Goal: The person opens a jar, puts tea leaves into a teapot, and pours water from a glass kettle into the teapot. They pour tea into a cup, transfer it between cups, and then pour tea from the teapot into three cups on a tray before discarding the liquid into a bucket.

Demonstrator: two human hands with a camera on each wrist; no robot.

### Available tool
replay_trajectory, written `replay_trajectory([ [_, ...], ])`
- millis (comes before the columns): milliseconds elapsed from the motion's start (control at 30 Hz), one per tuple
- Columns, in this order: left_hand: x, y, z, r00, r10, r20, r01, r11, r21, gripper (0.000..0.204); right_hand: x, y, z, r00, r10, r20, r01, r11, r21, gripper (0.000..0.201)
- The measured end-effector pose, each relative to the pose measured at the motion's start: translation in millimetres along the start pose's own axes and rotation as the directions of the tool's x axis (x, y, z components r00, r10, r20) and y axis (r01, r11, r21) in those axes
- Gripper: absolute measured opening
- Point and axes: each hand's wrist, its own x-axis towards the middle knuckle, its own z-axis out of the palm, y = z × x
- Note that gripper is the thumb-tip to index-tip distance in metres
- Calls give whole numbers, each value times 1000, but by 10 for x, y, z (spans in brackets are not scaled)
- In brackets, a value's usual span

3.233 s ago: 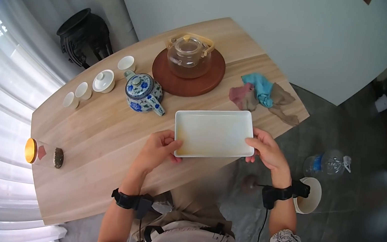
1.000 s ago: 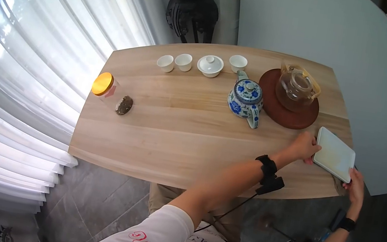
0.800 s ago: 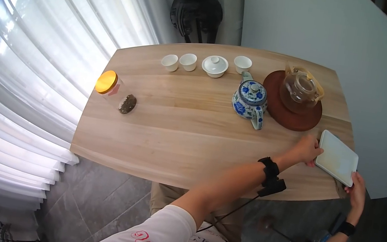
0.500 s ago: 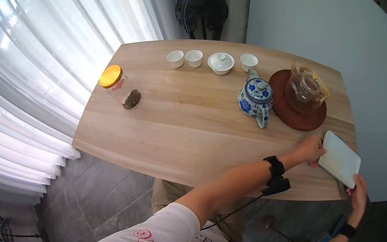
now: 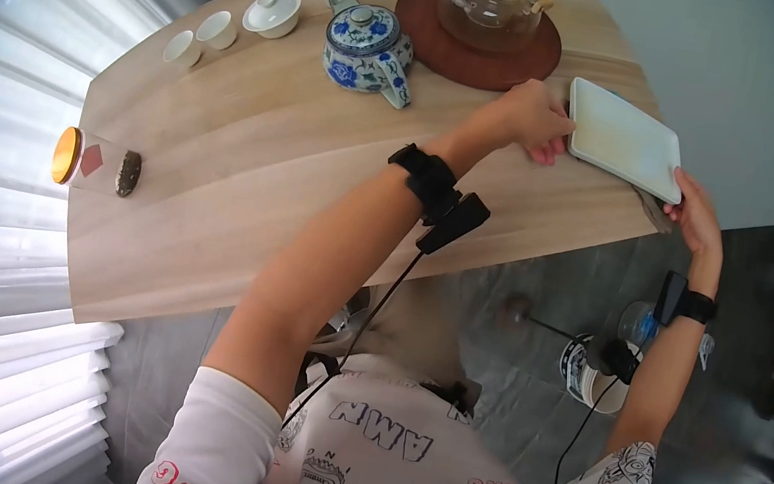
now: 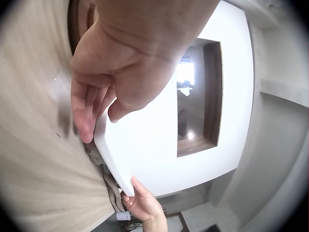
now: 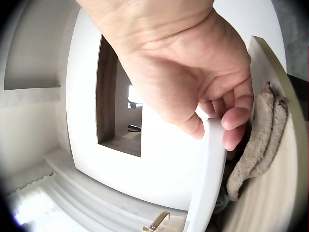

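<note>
Both hands grasp the white rectangular tray (image 5: 624, 138) at the bench's (image 5: 248, 159) two o'clock corner: left hand (image 5: 526, 117) at its near-left edge, right hand (image 5: 693, 212) at its outer corner. Brown staining is seen inside it. Compared with half a second earlier, it is still held over folded cloths (image 7: 260, 145).

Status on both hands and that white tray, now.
Left hand and right hand both grip the white tray at opposite edges. Tray at table's far corner, over folded cloths. Wooden trivet close beside.
</note>
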Motion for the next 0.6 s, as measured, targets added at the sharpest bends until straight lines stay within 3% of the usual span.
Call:
replay_trajectory([
  [267, 178, -249, 102, 997, 76, 7, -75, 989, -125, 33, 60, 67, -73, 1000, 2, -13, -2, 1000, -20, 37],
  [600, 210, -306, 279, 982, 126, -143, -153, 969, -193, 24, 109, 174, -164, 999, -38, 2, 38, 999, -24, 40],
])
